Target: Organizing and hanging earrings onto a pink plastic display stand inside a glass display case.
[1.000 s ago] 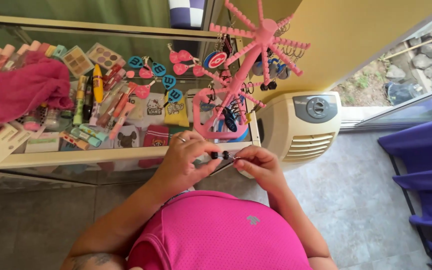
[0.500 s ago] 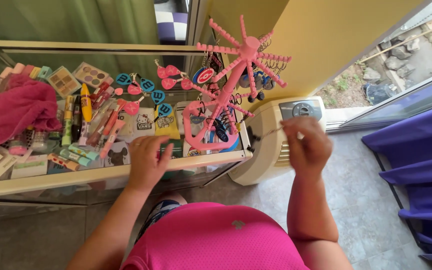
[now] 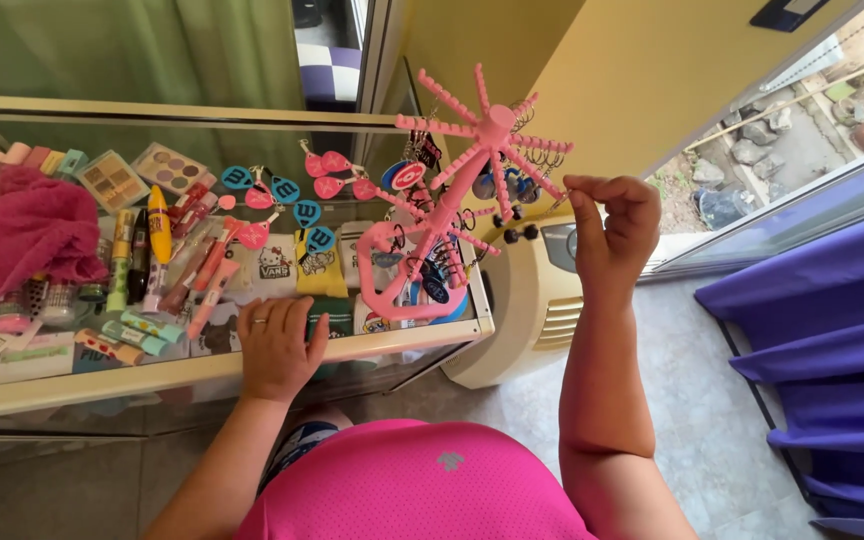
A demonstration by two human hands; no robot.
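- Your right hand point(image 3: 612, 225) is raised with thumb and forefinger pressed together on something thin at the tip of one arm of the pink spoked display stand point(image 3: 472, 165); what you pinch is too small to make out, perhaps a key ring or hook.
- Your left hand point(image 3: 277, 345) lies flat and spread, palm down, on the front edge of the glass display counter point(image 3: 202, 370), holding nothing, a ring on one finger.
- That counter runs left of your left hand and out of the picture; its far left end is cut off.
- A white appliance point(image 3: 532, 300) stands on the floor below your right hand, partly hidden by your forearm and the stand.
- A crumpled pink cloth point(image 3: 12, 235) lies well to the left of your left hand, covering whatever is beneath it.
- The stand rises between your two hands, its looped base just right of your left hand, its spokes touching your right fingertips; small charms hang from the spokes, too crowded to tell apart.
- Just beyond your left fingers lie folded socks point(image 3: 322, 262), blue and pink tags point(image 3: 282, 190), then cosmetic tubes point(image 3: 157, 225) and eyeshadow palettes point(image 3: 172, 168) farther left.
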